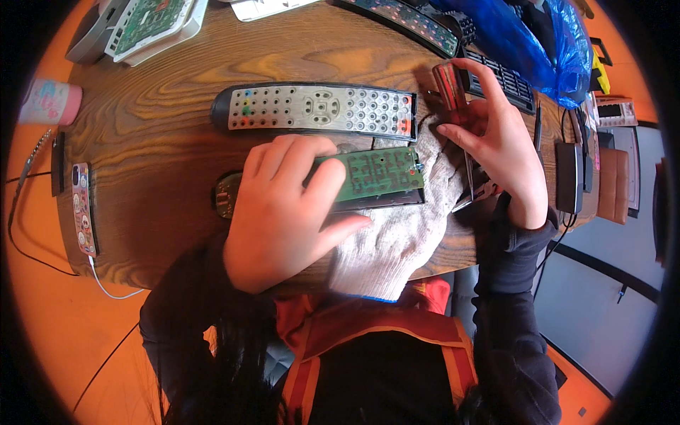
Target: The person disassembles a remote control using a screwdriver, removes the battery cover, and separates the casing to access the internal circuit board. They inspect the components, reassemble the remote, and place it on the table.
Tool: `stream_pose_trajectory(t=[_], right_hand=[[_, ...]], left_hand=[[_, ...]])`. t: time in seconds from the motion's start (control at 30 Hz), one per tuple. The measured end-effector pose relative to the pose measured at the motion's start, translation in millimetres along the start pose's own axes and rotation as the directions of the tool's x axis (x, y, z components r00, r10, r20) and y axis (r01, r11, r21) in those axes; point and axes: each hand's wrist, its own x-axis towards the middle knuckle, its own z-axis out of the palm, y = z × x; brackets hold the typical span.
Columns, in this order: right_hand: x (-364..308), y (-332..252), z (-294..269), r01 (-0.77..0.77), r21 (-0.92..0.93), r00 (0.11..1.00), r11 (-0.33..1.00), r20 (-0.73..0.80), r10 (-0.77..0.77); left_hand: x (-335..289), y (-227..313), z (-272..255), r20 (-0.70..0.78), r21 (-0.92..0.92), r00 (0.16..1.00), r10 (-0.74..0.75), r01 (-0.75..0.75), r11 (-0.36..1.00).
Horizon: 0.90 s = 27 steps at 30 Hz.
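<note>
My left hand point(280, 209) lies over an opened remote control, fingers curled onto its green circuit board point(382, 172) and thumb along the near side. The board sits in a dark casing; the hand hides its middle part. My right hand point(499, 134) is raised at the right, index finger and thumb around a red-handled tool point(449, 88) whose kind I cannot make out. Beyond the board lies a silver rubber keypad point(319, 108) in a dark remote shell. A whitish knitted glove point(386, 251) lies under the board's right end and hangs over the near table edge.
A phone point(83, 209) with a white cable and a pink cup point(53, 103) are at the left. White casings with a green board point(149, 25) stand far left. At far right are another opened remote point(407, 25), a blue plastic bag point(524, 49) and a black adapter point(569, 177).
</note>
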Motion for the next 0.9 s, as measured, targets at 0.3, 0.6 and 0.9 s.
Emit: stream_pose_trajectory(t=[0.3, 0.6, 0.9], right_hand=[[-9, -28, -4, 0.016, 0.148, 0.972, 0.989, -0.235, 0.019], [-17, -46, 24, -0.216, 0.641, 0.960, 0.736, 0.277, 0.040], [-7, -40, 32, -0.103, 0.742, 0.977, 0.662, 0.199, -0.070]], left_hand=[[1, -8, -3, 0.066, -0.157, 0.998, 0.000, 0.010, 0.987], [5, -5, -20, 0.231, -0.452, 0.950, -0.210, 0.296, 0.841], [11, -3, -6, 0.773, -0.468, 0.607, 0.185, 0.741, -0.481]])
